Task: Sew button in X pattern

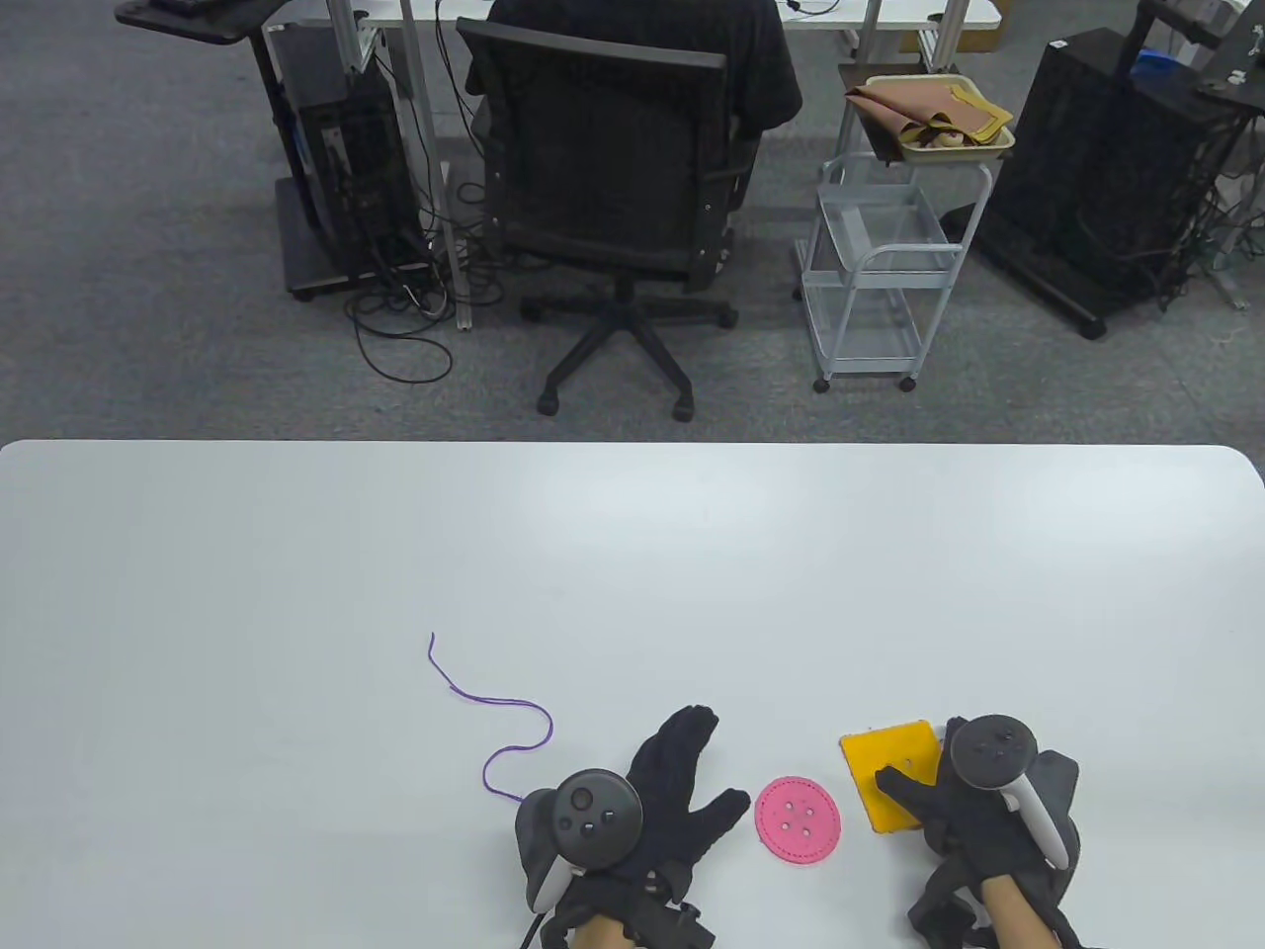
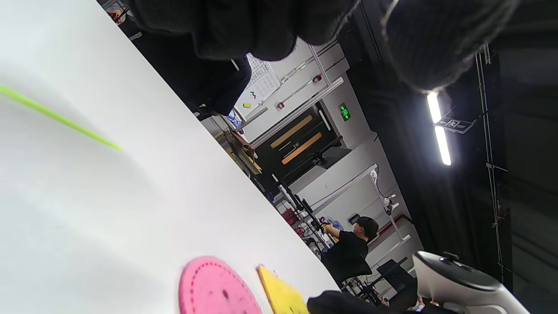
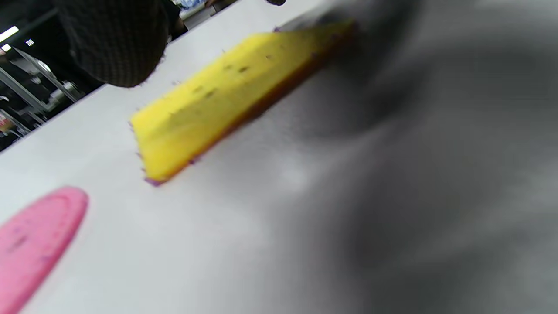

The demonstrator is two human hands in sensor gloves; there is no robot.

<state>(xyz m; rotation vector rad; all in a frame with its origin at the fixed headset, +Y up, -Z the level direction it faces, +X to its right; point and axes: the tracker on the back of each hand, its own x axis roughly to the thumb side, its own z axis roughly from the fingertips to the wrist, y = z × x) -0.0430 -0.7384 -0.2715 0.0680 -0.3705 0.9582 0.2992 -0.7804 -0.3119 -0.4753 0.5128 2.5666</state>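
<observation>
Between the splayed, empty left hand (image 1: 672, 801) and the right hand (image 1: 973, 806), whose fingers rest on the yellow pad (image 1: 889, 776), lies the pink button (image 1: 798, 821), nearer the left.

Beyond the far edge of the white table (image 1: 632, 534) lies grey carpet, and on it a black office chair (image 1: 618, 198) on castors, its back to the table, with a dark garment draped over the top. Left of the chair a black computer tower (image 1: 346, 168) sits on a low stand, loose cables (image 1: 405, 326) trailing over the floor beside it. To the right stands a white wire trolley (image 1: 880, 267) on wheels, its top shelf carrying a cream tray (image 1: 944, 119) of brown cloth (folded loosely). Further right is a black cabinet (image 1: 1107, 168).
</observation>
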